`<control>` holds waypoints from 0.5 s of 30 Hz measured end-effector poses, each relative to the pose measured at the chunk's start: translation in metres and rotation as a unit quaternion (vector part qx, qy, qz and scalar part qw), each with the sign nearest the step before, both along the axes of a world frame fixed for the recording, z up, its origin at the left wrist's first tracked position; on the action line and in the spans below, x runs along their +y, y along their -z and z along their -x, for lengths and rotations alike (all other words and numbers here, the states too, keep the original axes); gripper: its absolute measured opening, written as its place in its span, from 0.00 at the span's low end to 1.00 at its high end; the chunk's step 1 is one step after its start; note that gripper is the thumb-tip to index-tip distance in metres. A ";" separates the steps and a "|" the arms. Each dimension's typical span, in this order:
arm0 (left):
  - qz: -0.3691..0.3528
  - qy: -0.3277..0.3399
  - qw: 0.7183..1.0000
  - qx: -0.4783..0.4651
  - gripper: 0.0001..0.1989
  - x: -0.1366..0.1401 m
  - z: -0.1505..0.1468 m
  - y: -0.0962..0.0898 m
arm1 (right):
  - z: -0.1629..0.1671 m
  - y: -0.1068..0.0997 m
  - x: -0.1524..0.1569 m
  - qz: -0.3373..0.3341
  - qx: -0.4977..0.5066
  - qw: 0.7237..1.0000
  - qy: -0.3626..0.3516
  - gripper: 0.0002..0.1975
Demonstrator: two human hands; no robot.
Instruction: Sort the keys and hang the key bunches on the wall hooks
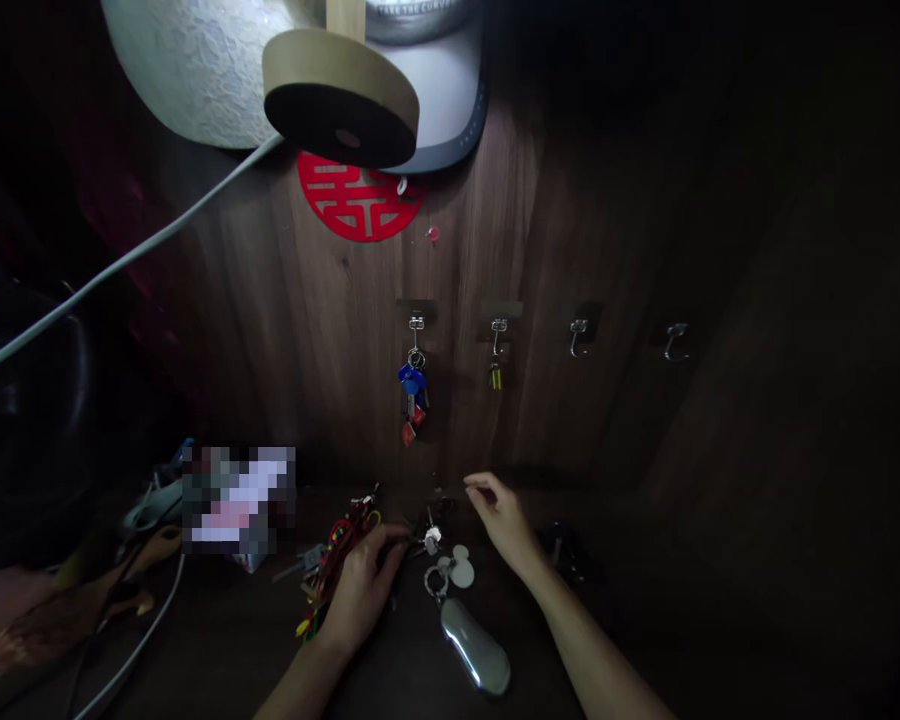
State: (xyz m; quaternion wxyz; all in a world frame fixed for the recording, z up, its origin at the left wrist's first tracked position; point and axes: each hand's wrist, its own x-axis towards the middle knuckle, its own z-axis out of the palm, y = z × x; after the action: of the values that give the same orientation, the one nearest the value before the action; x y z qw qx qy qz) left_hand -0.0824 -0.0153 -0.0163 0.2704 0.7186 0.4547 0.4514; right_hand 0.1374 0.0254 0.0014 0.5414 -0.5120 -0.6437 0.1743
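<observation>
1. Forearms (589,640) slant inward from the head view's lower edge.
2. My left hand (367,575): palm down, fingers curled by the keys (433,540) — I can't tell if they grip.
3. My right hand (501,515) bends leftward, loosely half-curled, nothing visible in it.
4. The keys lie between my hands — beyond the silver fob (476,648).

Key fob (474,648) glossy, smooth; hooks (578,327) shiny metal; wall panel (540,420) matt, wood-grained.
</observation>
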 end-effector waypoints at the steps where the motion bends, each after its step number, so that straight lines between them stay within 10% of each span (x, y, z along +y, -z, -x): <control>1: 0.000 0.001 1.000 0.000 0.10 0.000 0.000 0.001 | 0.002 0.005 -0.001 0.005 -0.022 1.000 0.002 0.09; 15: 0.014 0.007 1.000 0.018 0.09 0.001 -0.001 -0.005 | 0.022 0.026 -0.004 0.052 -0.291 0.955 0.027 0.14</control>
State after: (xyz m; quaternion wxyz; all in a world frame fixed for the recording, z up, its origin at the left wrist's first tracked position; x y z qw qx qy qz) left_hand -0.0819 -0.0146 -0.0114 0.2754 0.7256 0.4608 0.4304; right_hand 0.1150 0.0209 -0.0249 0.3082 -0.5850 -0.7493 0.0365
